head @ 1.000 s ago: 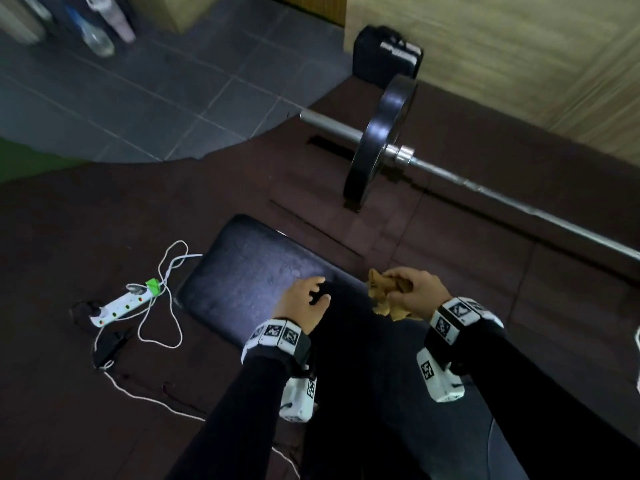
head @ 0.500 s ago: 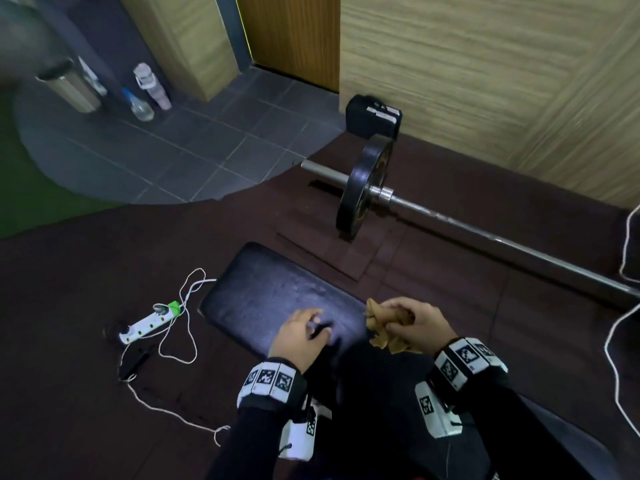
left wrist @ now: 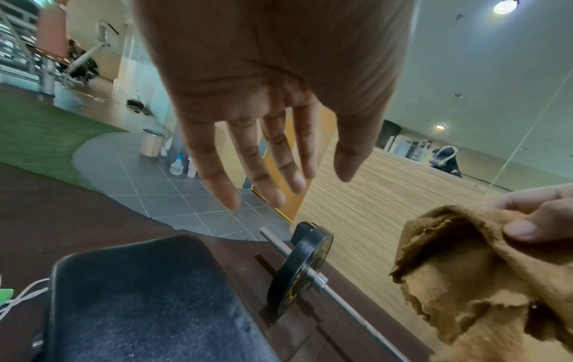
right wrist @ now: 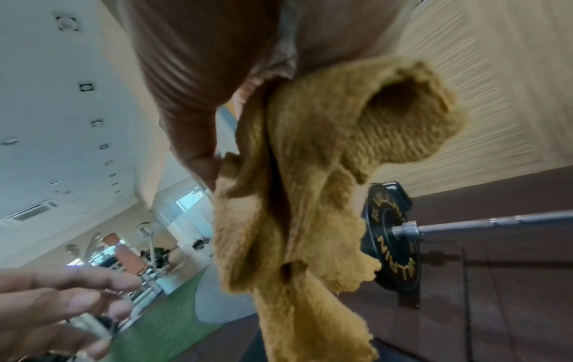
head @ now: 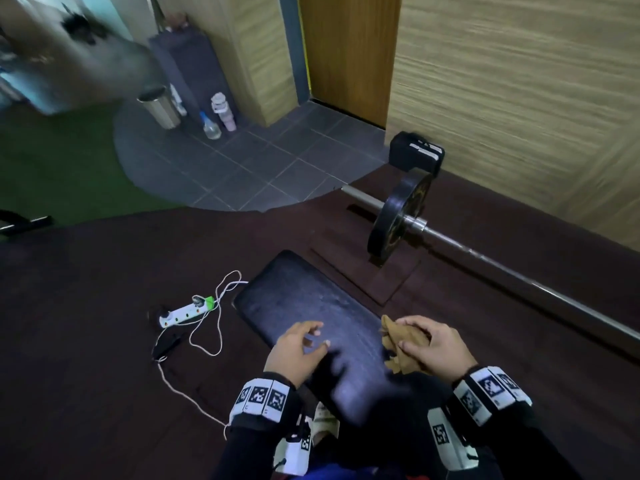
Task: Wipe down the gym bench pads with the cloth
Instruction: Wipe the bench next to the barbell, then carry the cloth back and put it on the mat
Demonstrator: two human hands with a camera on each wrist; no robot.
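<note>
1. We've got dark rubber flooring [head: 104, 341] meeting grey tiles [head: 277, 161] and green turf [head: 52, 174].
2. Wood-grain wall [head: 519, 98], with a wooden door [head: 346, 57] set in it.
3. Ceiling light [left wrist: 506, 6] glowing overhead.

Bench pad [head: 304, 313] at lower centre of the head view. Left hand [head: 298, 351] over its near part; right hand [head: 436, 344] with cloth [head: 403, 344] at its right edge. Power strip [head: 185, 310] left of pad. Barbell [head: 485, 254] behind, upper right. Bottles [head: 218, 116] and bin [head: 159, 107] upper left.
</note>
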